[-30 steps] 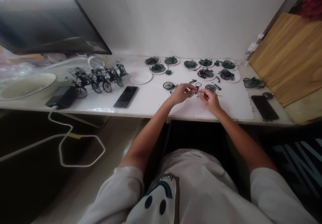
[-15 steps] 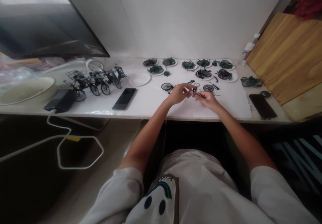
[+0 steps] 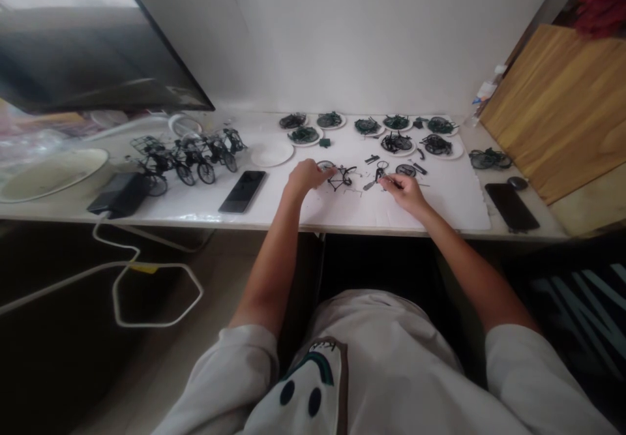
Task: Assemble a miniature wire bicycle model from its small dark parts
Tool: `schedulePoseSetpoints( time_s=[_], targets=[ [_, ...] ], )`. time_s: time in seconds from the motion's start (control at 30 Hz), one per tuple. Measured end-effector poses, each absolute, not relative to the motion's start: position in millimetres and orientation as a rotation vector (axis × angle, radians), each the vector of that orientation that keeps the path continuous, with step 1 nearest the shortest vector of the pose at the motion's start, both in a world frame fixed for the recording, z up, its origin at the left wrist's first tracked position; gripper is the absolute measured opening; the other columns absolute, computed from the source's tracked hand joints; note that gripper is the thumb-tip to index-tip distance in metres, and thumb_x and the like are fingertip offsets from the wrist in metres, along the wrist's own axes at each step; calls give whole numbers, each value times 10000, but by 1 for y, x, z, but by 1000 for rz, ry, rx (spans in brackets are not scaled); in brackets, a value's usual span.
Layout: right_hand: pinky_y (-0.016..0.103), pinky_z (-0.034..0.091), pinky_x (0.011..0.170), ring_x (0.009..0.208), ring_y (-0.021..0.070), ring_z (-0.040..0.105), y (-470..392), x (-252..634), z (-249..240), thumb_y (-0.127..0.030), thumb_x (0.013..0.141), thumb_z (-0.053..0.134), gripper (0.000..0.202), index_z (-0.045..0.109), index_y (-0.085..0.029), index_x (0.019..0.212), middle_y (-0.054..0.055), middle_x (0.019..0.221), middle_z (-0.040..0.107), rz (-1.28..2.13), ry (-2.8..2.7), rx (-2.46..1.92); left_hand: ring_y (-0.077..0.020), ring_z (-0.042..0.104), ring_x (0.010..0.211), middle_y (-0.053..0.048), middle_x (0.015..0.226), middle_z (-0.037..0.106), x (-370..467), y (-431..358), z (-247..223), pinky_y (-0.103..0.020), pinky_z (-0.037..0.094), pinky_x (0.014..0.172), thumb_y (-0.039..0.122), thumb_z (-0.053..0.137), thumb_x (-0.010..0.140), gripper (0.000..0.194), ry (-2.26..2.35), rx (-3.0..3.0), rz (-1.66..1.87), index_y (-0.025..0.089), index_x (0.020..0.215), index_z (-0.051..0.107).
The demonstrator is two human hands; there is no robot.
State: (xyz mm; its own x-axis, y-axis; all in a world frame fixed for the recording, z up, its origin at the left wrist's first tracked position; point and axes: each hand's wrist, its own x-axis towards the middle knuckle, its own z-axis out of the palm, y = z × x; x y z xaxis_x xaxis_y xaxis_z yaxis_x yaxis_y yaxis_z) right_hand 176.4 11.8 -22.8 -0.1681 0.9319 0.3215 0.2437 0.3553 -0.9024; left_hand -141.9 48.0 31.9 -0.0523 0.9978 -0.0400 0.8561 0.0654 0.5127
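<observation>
My left hand (image 3: 309,175) is over the left end of a small black model bicycle frame (image 3: 340,177) lying on the white sheet. Its fingers stretch out to the frame and to a spoked wheel (image 3: 325,164) at that end; whether they touch is too small to tell. My right hand (image 3: 403,190) is closed in a pinch on a small dark bicycle part (image 3: 381,174), whose exact kind is unclear. Around it lie a thin ring (image 3: 382,164), a grey flat piece (image 3: 368,187), a wheel (image 3: 405,171) and short black pieces (image 3: 372,159).
Several plates of dark bicycle parts (image 3: 397,143) line the back. Assembled model bicycles (image 3: 195,158) stand left, near a bare white plate (image 3: 272,154), a phone (image 3: 243,192) and a black power adapter (image 3: 119,195). Another phone (image 3: 511,207) and a wooden board (image 3: 562,109) are right.
My left hand has left the part held by my right hand and moved left to the bicycle frame, uncovering it. My right hand stays nearly where it was, still pinching the part.
</observation>
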Motion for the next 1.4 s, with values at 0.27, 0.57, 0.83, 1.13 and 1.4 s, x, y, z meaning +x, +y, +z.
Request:
schedulePoseSetpoints(
  time_s=[0.27, 0.57, 0.83, 1.13, 1.4],
  targets=[
    [330, 513, 746, 806, 206, 653, 12, 176, -23, -743, 872, 793, 539, 826, -211, 956, 47, 902, 773, 875, -1672, -1084, -322, 737, 797, -123, 624, 700, -125, 50, 27, -427, 559, 808, 704, 859, 773, 513, 1976, 1869, 311, 206, 713, 751],
    [333, 511, 739, 805, 210, 647, 11, 175, -24, -742, 861, 796, 540, 836, -212, 958, 48, 898, 782, 862, -1678, -1101, -341, 757, 967, -131, 776, 764, -131, 52, 27, -426, 571, 892, 439, 918, 790, 280, 1969, 1793, 414, 204, 887, 798],
    [339, 514, 760, 819, 214, 654, 6, 173, -18, -766, 854, 791, 570, 823, -205, 950, 54, 901, 781, 878, -1680, -1089, -468, 506, 1540, -330, 1654, 480, -128, 46, 24, -524, 492, 1162, 610, 699, 964, 846, 2222, 1800, 577, 103, 1598, 462],
    [324, 485, 736, 791, 194, 627, 6, 172, -18, -741, 877, 780, 539, 806, -204, 921, 37, 855, 743, 869, -1700, -1075, -460, 454, 1525, -264, 1568, 592, -131, 58, 6, -521, 467, 1175, 449, 726, 911, 814, 2186, 1862, 604, 136, 1611, 451],
    [342, 484, 746, 801, 208, 628, 5, 172, -16, -762, 867, 773, 548, 806, -217, 918, 37, 864, 743, 862, -1708, -1087, -362, 614, 1361, -186, 1440, 684, -134, 63, 2, -441, 528, 1082, 317, 661, 925, 451, 2192, 1905, 610, 200, 1360, 678]
  ],
)
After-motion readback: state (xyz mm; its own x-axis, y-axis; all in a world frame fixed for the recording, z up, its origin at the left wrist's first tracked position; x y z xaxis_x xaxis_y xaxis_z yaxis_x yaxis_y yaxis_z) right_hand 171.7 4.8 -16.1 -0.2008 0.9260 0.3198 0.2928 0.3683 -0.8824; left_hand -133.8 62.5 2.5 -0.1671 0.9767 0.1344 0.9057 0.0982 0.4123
